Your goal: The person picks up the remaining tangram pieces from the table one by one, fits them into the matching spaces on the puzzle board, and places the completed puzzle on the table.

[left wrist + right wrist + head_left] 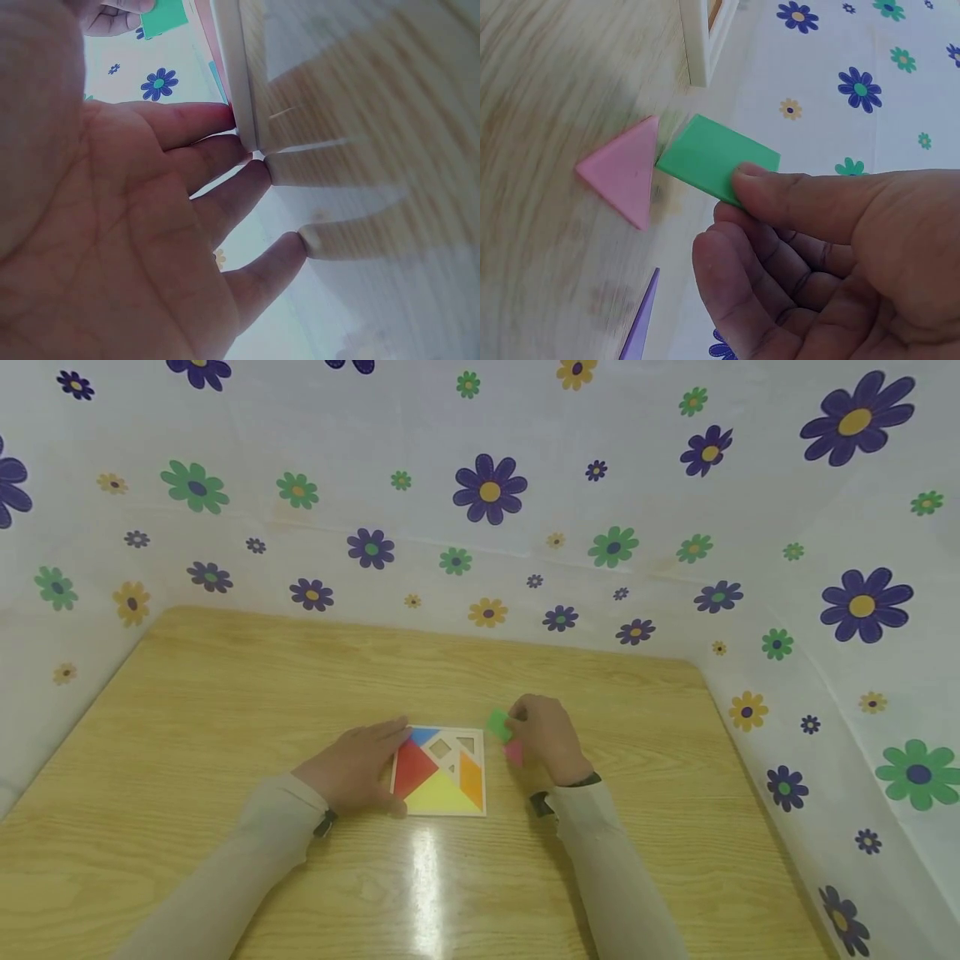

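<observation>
A tangram board (484,793) lies on the table, with a blue triangle (423,736), red triangle (412,768), yellow triangle (440,795) and orange parallelogram (471,779) set in it. Three cutouts at its upper right hold no piece. Along the board's left side rests my left hand (360,764), fingers extended, fingertips at the board's edge in the left wrist view. My right hand (551,735) pinches a green square (712,157) between thumb and fingers, right of the board. Beside that square a pink triangle (626,172) lies on the table.
A purple piece (640,319) lies near the pink triangle, partly cut off in the right wrist view. The wooden table (225,693) is bordered at the back and sides by a white flowered cloth (420,427).
</observation>
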`<state>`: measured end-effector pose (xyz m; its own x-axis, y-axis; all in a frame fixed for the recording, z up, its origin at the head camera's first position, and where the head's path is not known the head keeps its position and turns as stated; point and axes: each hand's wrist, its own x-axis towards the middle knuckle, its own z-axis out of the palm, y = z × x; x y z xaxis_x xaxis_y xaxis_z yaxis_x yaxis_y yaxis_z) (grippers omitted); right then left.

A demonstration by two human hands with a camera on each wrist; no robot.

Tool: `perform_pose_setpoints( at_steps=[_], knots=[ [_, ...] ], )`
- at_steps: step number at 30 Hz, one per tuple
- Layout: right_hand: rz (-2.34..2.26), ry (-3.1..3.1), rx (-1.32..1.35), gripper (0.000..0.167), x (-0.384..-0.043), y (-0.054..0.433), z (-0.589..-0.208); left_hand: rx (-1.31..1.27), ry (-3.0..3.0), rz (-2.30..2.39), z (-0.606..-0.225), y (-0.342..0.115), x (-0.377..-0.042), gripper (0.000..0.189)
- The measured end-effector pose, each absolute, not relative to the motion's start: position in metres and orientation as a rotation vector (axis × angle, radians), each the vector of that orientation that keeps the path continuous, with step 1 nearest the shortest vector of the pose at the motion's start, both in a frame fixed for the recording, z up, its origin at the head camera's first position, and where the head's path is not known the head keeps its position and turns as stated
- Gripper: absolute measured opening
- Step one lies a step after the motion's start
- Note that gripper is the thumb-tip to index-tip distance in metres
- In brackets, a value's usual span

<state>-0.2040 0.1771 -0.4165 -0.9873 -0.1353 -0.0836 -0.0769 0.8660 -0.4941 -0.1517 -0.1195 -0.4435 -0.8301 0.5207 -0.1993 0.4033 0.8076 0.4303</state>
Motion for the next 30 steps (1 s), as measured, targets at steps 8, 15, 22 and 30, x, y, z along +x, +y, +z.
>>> perform_pose_setpoints(
  at_steps=[8,15,22,30],
  knots=[
    [-0.766,2.942,-0.189,0.011,-0.2030,0.1757,-0.4171,0.695,2.682,0.559,-0.4444,-0.1194,-0.1506,0.110],
    [-0.830,2.946,-0.213,0.012,-0.2017,0.1749,-0.4155,0.683,2.672,0.570,-0.4402,-0.1182,-0.1479,0.109],
    [-0.860,2.964,-0.237,0.016,-0.2018,0.1746,-0.4150,0.680,2.671,0.583,-0.4394,-0.1186,-0.1475,0.109],
    [-0.929,3.013,-0.248,0.015,-0.2018,0.1726,-0.4144,0.689,2.680,0.573,-0.4426,-0.1188,-0.1499,0.110]
  ],
)
